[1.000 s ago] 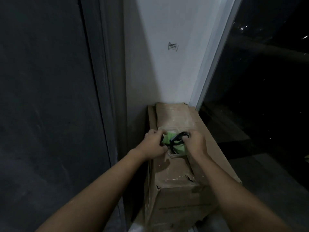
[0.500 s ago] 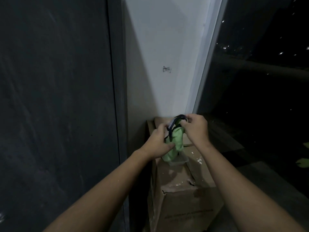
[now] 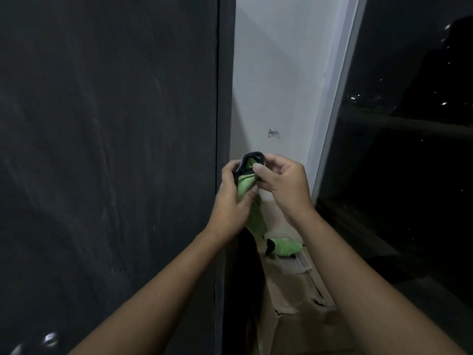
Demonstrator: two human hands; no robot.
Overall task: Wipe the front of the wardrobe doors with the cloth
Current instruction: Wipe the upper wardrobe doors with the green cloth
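Preparation step. The left hand (image 3: pixel 231 201) and right hand (image 3: pixel 284 185) both pinch the green cloth (image 3: pixel 244 185) with curled fingers (image 3: pixel 258 168), just right of the dark wardrobe door (image 3: pixel 102 149). In the poor light, they appear to be opening it out. Wiping has not begun. The next move calls for carrying the cloth left and pressing it flat on the door.

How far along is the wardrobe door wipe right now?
Done: the green cloth is raised above the cardboard box. In hand: the left hand and right hand both grip it, bunched. Left: all the wiping; the dark wardrobe door shows pale streaks and the cloth is not on it.
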